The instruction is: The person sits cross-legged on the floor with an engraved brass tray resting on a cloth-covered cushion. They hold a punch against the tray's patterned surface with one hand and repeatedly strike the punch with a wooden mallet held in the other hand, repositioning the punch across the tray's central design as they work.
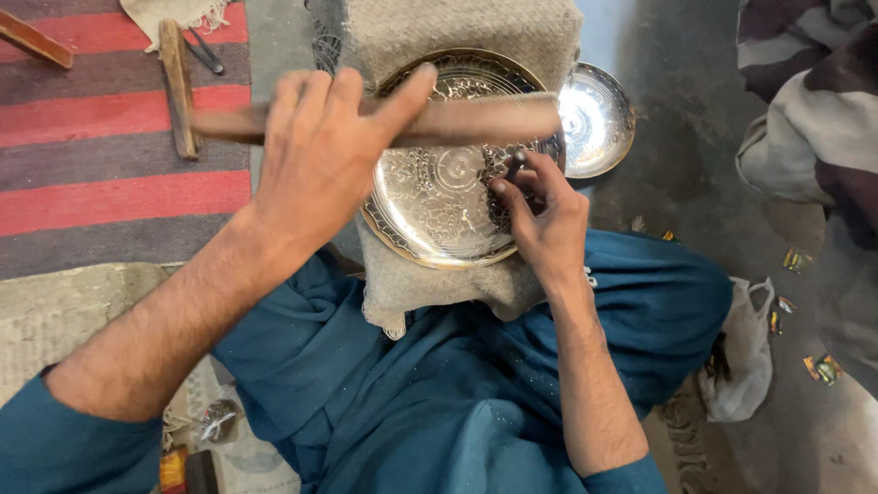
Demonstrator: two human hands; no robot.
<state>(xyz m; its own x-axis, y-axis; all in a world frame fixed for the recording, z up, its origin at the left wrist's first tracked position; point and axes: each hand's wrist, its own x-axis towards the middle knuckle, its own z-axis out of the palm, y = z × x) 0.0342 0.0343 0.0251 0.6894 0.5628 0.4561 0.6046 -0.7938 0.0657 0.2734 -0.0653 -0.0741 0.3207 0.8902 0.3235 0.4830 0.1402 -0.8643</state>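
Note:
A round engraved metal plate [430, 197] lies on a coarse grey cloth [430, 288] over my lap. My left hand [320, 155] grips a long wooden stick [485, 121], blurred with motion, held crosswise above the plate. My right hand [544, 215] pinches a small dark chisel [515, 165] upright, its tip resting on the plate's right part. The stick's right end hovers just above the chisel's top.
A smaller shiny metal bowl [596, 119] sits on the floor beyond the plate. A red and grey striped rug [110, 155] at left carries wooden sticks [178, 87] and a dark tool [206, 50]. A white plastic bag [745, 352] lies right; folded striped blankets [814, 119] sit far right.

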